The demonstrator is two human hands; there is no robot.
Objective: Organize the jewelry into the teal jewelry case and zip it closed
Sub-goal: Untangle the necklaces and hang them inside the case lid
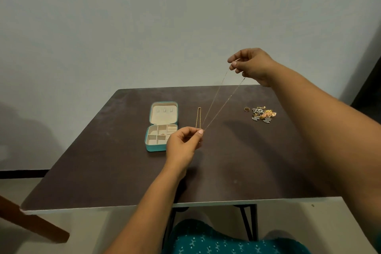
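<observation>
Left hand (184, 142): pinches the low end of a thin chain (221, 101).
Right hand (252, 66): pinches its two upper strands, raised.
Teal case (161, 126): open on the desk (103, 161), one small piece inside, perhaps a ring.
Second chain (198, 117): flat beside the case.
Jewelry pile (262, 114): far right, loose ring (246, 109) beside it.

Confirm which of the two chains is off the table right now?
The thin chain, stretched taut between left hand and raised right hand. The shorter gold chain lies flat on the table beside the case.
</observation>
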